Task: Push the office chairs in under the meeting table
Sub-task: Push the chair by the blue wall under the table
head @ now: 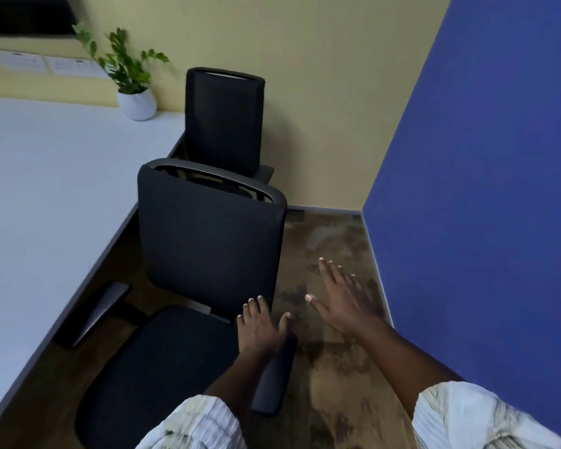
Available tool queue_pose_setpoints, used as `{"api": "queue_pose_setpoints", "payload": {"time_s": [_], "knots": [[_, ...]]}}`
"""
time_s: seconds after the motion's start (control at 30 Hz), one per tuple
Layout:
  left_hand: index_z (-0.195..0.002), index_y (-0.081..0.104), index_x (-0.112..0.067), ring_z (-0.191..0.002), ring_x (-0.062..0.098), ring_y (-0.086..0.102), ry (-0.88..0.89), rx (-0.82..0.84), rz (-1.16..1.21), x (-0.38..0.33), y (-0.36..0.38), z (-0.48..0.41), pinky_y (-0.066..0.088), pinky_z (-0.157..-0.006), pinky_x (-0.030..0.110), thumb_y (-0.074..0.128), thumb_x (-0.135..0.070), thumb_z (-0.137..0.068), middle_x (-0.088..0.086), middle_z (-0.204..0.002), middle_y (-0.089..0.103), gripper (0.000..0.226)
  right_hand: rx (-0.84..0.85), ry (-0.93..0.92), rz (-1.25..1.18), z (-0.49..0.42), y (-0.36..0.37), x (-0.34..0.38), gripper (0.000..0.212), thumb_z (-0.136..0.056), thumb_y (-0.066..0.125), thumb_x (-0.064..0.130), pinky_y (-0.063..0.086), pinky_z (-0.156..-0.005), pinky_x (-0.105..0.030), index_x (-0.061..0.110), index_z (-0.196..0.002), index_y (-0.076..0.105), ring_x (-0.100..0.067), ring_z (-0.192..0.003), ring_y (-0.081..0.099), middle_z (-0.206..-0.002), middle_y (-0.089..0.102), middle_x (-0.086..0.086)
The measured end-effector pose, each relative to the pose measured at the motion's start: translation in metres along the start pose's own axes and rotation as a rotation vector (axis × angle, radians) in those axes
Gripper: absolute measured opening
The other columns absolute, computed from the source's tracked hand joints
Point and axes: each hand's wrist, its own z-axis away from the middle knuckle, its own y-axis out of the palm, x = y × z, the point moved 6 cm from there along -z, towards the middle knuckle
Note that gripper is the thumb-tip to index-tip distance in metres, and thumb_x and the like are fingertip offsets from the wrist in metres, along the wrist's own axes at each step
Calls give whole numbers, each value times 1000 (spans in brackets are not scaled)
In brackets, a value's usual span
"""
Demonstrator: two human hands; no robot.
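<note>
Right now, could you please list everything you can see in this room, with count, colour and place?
Office chairs: two, black; near chair turned sideways beside the table, far chair close against the table's far end.
Meeting table: one, white top, left.
Potted plant: one, green in a white pot, on the table's far corner.
Wall sockets: white, on the yellow wall behind the table.
Blue wall: right.
Floor: brown, mottled.
Left hand: open, on the near chair's armrest.
Right hand: open, over the floor.
Sleeves: two, pale, bottom edge.
</note>
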Motion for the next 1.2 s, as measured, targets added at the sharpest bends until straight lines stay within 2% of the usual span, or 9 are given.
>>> {"api": "queue_pose_setpoints", "payload": {"time_s": [0.27, 0.47, 0.6, 0.77, 0.87, 0.93, 1.03, 1.13, 1.2], "knots": [[-158, 20, -4, -151, 31, 24, -216, -103, 44, -12, -9, -60, 24, -122, 45, 34, -66, -98, 16, -164, 26, 87, 15, -248, 7, -114, -19, -3, 86, -100, 37, 63, 15, -126, -49, 22, -163, -5, -28, -156, 15, -171, 11, -10], [-155, 24, 1, -146, 31, 33, -453, -177, 130, -19, -5, -92, 32, -118, 43, 40, -66, -96, 18, -159, 34, 91, 17, -471, 3, -194, -39, -1, 87, -99, 36, 66, 15, -124, -50, 21, -163, -2, -29, -156, 16, -170, 14, -11], [-157, 17, 1, -149, 31, 29, -533, -175, 150, -16, -2, -103, 30, -120, 44, 44, -71, -91, 18, -162, 28, 101, 15, -609, -1, -238, -63, 9, 89, -98, 34, 69, 16, -126, -51, 21, -163, -3, -28, -156, 15, -170, 13, -12], [-160, 6, -2, -153, 29, 22, -580, -145, 229, -11, 1, -117, 27, -122, 41, 48, -70, -90, 16, -168, 14, 107, 156, -815, 51, -281, -82, 24, 108, -86, 39, 84, 21, -126, -47, 24, -163, -8, -21, -157, 13, -171, 10, -7], [-161, 1, -4, -153, 28, 21, -574, -130, 305, -9, -1, -125, 30, -121, 38, 54, -69, -88, 13, -169, 8, 111, 186, -897, 24, -307, -93, 37, 120, -74, 30, 98, 27, -123, -50, 26, -163, -7, -18, -157, 14, -172, 10, -4], [-161, -2, -5, -153, 26, 21, -574, -120, 371, -4, -3, -131, 30, -121, 36, 58, -68, -85, 11, -170, 5, 116, 193, -923, -27, -327, -97, 54, 119, -73, 26, 101, 30, -121, -51, 29, -163, -5, -18, -156, 17, -171, 11, -2], [-161, -6, -6, -154, 25, 19, -588, -92, 474, 5, -9, -138, 29, -120, 31, 63, -72, -80, 9, -170, 1, 125, 211, -894, -112, -359, -99, 92, 111, -79, 30, 95, 36, -117, -51, 31, -163, -3, -21, -153, 25, -170, 14, -2], [-161, -6, -6, -154, 25, 20, -620, -93, 526, 8, -16, -145, 28, -121, 30, 63, -76, -77, 8, -170, 3, 129, 269, -876, -166, -385, -94, 140, 102, -89, 49, 77, 43, -111, -47, 26, -163, 0, -29, -142, 44, -166, 24, -8], [-161, -2, -6, -152, 25, 25, -660, -119, 534, 5, -20, -152, 31, -119, 31, 63, -76, -77, 9, -169, 9, 128, 347, -879, -160, -393, -84, 174, 101, -92, 57, 69, 45, -109, -46, 23, -164, 1, -31, -136, 50, -161, 35, -11]]}}
